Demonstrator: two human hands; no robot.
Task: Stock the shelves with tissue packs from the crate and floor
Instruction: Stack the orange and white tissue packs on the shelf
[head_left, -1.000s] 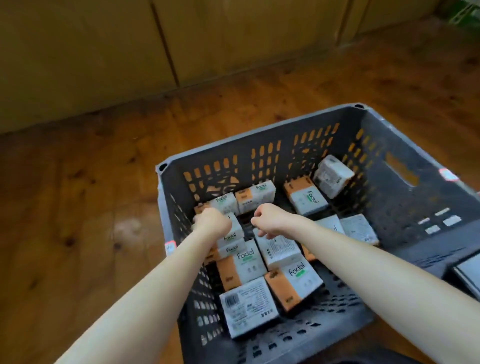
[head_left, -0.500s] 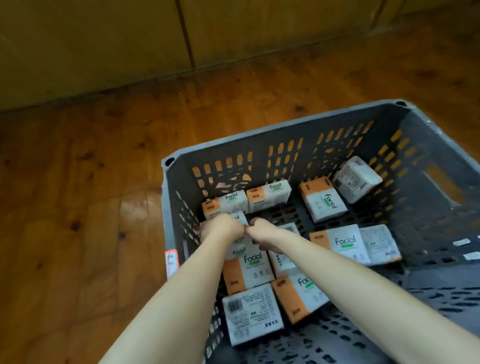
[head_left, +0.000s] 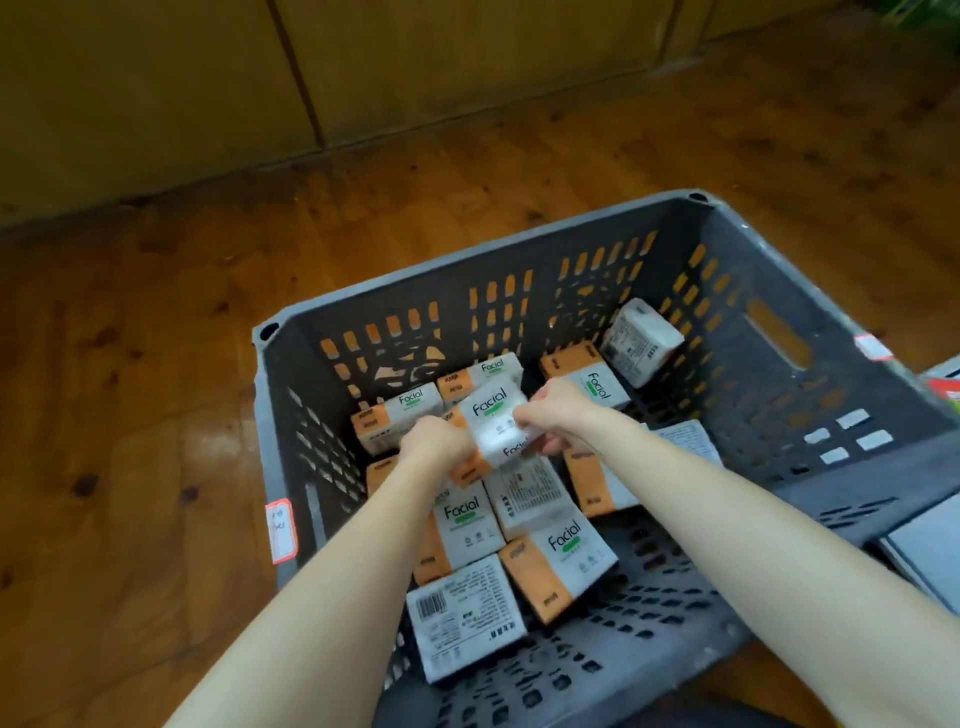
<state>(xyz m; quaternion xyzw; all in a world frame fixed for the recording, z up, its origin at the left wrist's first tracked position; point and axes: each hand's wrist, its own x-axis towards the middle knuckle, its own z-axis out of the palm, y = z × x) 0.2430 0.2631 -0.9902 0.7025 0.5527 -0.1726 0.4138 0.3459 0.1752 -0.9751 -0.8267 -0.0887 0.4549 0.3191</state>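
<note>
A grey plastic crate (head_left: 779, 291) stands on the wooden floor with several white-and-orange "Facial" tissue packs lying loose in it. Both my hands reach into the crate. My left hand (head_left: 434, 441) and my right hand (head_left: 558, 410) grip a small stack of tissue packs (head_left: 493, 415) between them, lifted a little above the packs below. More packs lie under my forearms, such as one label-side up (head_left: 465, 616) near the front and one tilted against the far right wall (head_left: 641, 340).
The crate sits on a brown wooden floor (head_left: 130, 415) in front of wooden cabinet doors (head_left: 415, 67). A red-edged label (head_left: 280, 530) hangs on the crate's left wall. A grey flat object (head_left: 930, 551) shows at the right edge.
My hands came together over packs at the crate's left side, closed on them, and now hold a stack raised off the others. The camera shifted slightly.
</note>
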